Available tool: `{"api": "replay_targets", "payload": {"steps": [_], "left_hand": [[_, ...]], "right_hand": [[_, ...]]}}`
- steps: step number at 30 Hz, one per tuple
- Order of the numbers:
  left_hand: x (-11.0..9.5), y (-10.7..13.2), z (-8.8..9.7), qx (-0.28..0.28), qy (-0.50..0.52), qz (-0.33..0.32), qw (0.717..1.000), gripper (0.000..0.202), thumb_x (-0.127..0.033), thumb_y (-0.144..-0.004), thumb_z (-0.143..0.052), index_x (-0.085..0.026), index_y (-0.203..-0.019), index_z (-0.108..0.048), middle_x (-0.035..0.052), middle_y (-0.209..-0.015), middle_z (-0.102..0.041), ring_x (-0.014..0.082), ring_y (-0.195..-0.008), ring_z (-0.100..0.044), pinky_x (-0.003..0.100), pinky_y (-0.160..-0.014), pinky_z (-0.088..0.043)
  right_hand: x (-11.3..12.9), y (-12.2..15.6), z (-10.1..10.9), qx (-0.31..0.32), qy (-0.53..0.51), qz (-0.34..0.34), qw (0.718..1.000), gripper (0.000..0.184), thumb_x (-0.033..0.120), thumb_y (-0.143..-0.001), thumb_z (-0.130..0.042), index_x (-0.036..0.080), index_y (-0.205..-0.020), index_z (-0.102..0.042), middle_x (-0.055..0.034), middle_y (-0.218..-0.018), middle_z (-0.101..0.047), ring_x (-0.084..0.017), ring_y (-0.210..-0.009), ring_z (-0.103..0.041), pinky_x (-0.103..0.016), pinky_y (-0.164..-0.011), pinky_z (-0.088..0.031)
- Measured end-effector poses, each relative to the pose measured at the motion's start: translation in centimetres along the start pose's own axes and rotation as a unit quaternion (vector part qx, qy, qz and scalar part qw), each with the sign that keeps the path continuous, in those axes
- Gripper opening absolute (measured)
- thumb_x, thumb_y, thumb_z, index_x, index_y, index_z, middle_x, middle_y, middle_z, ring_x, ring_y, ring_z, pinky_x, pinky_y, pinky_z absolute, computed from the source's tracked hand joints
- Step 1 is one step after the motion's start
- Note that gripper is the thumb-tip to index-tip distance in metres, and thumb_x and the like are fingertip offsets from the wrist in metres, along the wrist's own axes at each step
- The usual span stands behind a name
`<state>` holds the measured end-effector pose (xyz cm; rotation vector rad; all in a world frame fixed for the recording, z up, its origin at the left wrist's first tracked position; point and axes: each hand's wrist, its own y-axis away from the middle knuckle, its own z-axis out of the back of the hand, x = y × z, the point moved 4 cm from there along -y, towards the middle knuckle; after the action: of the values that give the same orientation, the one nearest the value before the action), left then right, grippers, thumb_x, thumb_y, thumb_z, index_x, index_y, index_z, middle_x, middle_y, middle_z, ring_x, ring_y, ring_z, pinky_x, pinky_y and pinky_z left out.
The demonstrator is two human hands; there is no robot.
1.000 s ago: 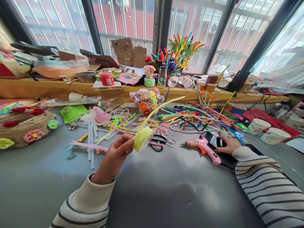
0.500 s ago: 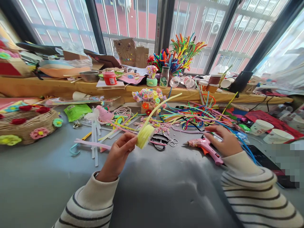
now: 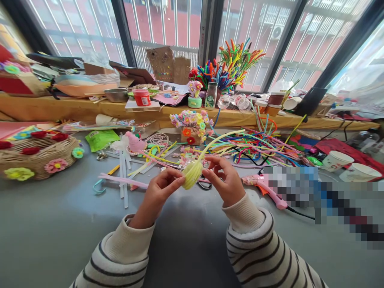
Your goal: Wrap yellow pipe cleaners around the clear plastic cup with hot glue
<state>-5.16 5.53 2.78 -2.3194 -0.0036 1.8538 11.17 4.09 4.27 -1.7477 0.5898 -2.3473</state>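
In front of me, above the table, is a yellow pipe cleaner (image 3: 193, 175) wound around a small clear piece, its loose end curving up to the right. My left hand (image 3: 163, 190) pinches the left side of the coil between thumb and fingers. On the other side, my right hand (image 3: 226, 178) has thumb and index finger closed at the edge of the coil, by the base of the loose end. Black-handled scissors (image 3: 205, 185) lie partly hidden behind the hands. A pink glue gun (image 3: 271, 192) rests on the table to the right of my right hand.
Loose coloured pipe cleaners (image 3: 255, 144) are heaped behind my hands. Clear glue sticks (image 3: 123, 176) and a pink strip (image 3: 123, 180) lie left. A woven basket with flowers (image 3: 39, 160) stands far left, paper cups (image 3: 337, 160) far right. A cluttered ledge (image 3: 168, 116) runs along the window.
My right hand has moved left from beside the glue gun to the yellow coil. My left hand has shifted slightly right, and the coil has turned a little.
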Motion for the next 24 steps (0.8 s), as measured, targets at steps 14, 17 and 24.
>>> {"api": "replay_targets", "payload": {"steps": [14,17,24], "left_hand": [[0.7,0.1,-0.2,0.041,-0.095,-0.009,0.995,0.013,-0.027,-0.059,-0.069,-0.017,-0.062,-0.06,-0.0018,-0.062,-0.055,0.0101,-0.057,-0.047,0.022,-0.054,-0.036],[1.1,-0.2,0.0,0.051,-0.084,0.014,0.995,0.016,-0.028,-0.056,-0.071,-0.017,-0.06,-0.061,-0.0007,-0.064,-0.057,0.0113,-0.059,-0.049,0.022,-0.055,-0.038],[1.1,-0.3,0.3,0.028,-0.061,0.025,0.997,0.015,-0.029,-0.059,-0.07,-0.018,-0.063,-0.061,-0.0027,-0.062,-0.055,0.009,-0.059,-0.048,0.02,-0.057,-0.037]], "right_hand": [[0.2,-0.9,-0.6,-0.014,-0.077,-0.001,0.997,0.02,0.035,-0.071,-0.058,0.018,-0.063,-0.054,0.0029,-0.059,-0.047,-0.009,-0.053,-0.042,-0.024,-0.051,-0.036],[0.3,-1.0,0.1,-0.072,-0.107,0.006,0.992,0.018,0.036,-0.073,-0.056,0.019,-0.067,-0.053,0.0039,-0.059,-0.049,-0.007,-0.05,-0.04,-0.022,-0.046,-0.033],[-0.7,-0.2,2.2,-0.156,-0.206,0.008,0.966,0.015,0.032,-0.08,-0.049,0.02,-0.087,-0.055,0.0005,-0.067,-0.064,-0.009,-0.051,-0.052,-0.022,-0.046,-0.038]]}}
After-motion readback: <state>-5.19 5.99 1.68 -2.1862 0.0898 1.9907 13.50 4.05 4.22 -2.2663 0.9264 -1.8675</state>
